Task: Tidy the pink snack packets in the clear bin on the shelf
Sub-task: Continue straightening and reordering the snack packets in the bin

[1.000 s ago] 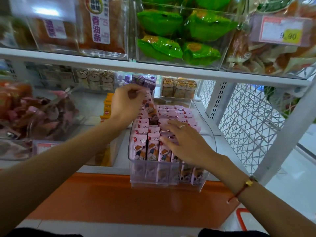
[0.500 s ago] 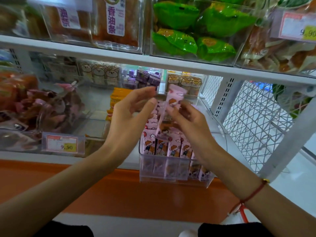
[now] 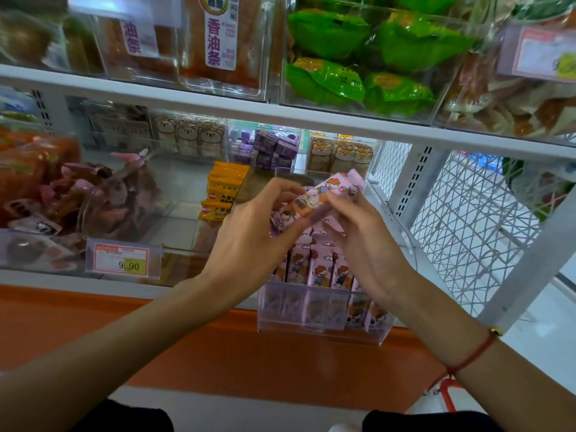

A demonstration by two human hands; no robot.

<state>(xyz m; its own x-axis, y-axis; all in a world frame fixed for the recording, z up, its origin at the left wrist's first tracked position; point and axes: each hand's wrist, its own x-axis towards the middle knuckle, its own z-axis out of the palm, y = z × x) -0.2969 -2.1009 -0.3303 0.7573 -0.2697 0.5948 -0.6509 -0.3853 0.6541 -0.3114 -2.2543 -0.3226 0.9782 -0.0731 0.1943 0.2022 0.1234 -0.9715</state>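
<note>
We hold one pink packet (image 3: 330, 194) above the clear bin (image 3: 318, 319) on the shelf (image 3: 218, 107), our left hand (image 3: 249, 235) and right hand (image 3: 364, 244) pinching it in curled fingers; it looks light, soft and crinkly, best gripped by its flat sides, not its ends.

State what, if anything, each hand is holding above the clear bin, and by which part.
Both hands hold one pink cartoon-printed snack packet: the left hand pinches its lower-left end, the right hand grips its middle from the right.
</note>
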